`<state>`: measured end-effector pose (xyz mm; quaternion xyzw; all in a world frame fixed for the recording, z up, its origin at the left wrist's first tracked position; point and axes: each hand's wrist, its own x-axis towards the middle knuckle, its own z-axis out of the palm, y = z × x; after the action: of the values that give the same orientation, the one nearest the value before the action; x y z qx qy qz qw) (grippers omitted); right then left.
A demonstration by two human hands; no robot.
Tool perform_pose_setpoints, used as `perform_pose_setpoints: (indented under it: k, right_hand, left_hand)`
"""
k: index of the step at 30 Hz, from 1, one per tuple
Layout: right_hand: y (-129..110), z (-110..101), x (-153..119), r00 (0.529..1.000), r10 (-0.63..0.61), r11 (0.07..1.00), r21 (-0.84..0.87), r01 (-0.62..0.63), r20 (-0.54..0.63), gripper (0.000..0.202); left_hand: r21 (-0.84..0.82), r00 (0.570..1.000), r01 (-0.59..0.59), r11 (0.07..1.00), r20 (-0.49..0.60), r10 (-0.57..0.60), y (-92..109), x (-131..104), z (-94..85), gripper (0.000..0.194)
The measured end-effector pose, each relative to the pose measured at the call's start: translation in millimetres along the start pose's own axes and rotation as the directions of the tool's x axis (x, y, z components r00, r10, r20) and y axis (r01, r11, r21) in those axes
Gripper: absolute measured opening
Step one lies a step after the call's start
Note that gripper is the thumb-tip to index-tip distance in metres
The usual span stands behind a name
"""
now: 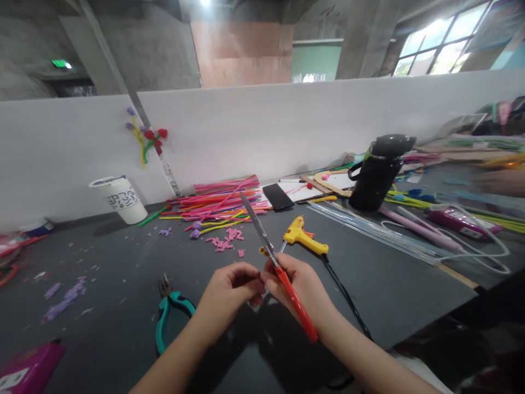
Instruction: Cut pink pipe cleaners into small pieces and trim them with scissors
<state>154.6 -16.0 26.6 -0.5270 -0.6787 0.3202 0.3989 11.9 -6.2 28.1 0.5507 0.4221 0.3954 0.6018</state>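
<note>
My right hand (301, 287) is closed around scissors (293, 298) with red handles. Their blades look closed and point up and away over the table. Close beside it, the fingertips of my left hand (232, 290) are pinched together, almost meeting those of the right. Whatever lies between them is too small to make out. A small yellowish piece (263, 251) shows by the blades; its kind is unclear. Beyond my hands lie cut pink bits (225, 241) and a yellow hot glue gun (305, 235). Teal-handled pliers (167, 312) rest left of my left wrist.
Behind is a pile of coloured pipe cleaners (221, 202) beside a black phone (278, 196). A white cup (123, 201) stands left, a black flask (377, 175) right. Clear strips (377, 232) and the glue gun's cord (346, 295) lie right. Another person's blurred hand (502, 183) is far right.
</note>
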Motion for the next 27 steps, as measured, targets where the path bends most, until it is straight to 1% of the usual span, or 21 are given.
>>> perform_pose_setpoints:
  k: [2,5,7,10,12,18,21,27]
  right_hand:
    - [0,-2,0,1.000,-0.024,0.996,-0.091,0.023,-0.007,0.010]
    - [2,-5,-1,0.999,-0.051,0.953,-0.297,0.051,0.008,0.024]
    - [4,-4,-2,0.997,-0.072,0.913,-0.401,0.075,0.023,0.031]
    - [7,-1,-5,0.995,-0.090,0.866,-0.490,0.095,0.033,0.036]
    - [8,0,-7,0.995,-0.096,0.842,-0.531,0.098,0.032,0.039]
    - [5,2,-9,0.994,-0.103,0.804,-0.585,0.104,0.035,0.040]
    - [5,3,-9,0.993,-0.108,0.798,-0.593,0.109,0.038,0.039]
    - [8,5,-9,0.988,-0.147,0.790,-0.597,0.138,0.034,0.036]
  left_hand:
    - [-0.050,0.999,-0.007,0.999,-0.053,0.005,5,0,-2.0,0.009]
    - [-0.199,0.991,-0.034,0.979,-0.132,0.008,12,0,-7.0,0.010]
    - [-0.267,0.989,-0.054,0.962,-0.144,0.016,15,-1,-10.9,0.011]
    - [-0.315,0.987,-0.094,0.944,-0.154,0.047,16,-1,-15.1,0.006]
    - [-0.332,0.980,-0.134,0.934,-0.182,0.076,15,-1,-16.1,0.002]
    - [-0.334,0.944,-0.248,0.909,-0.295,0.150,14,-1,-15.4,0.005]
    - [-0.325,0.936,-0.283,0.903,-0.299,0.186,15,-2,-15.4,0.006]
    - [-0.299,0.935,-0.302,0.905,-0.280,0.219,18,-4,-15.1,0.006]
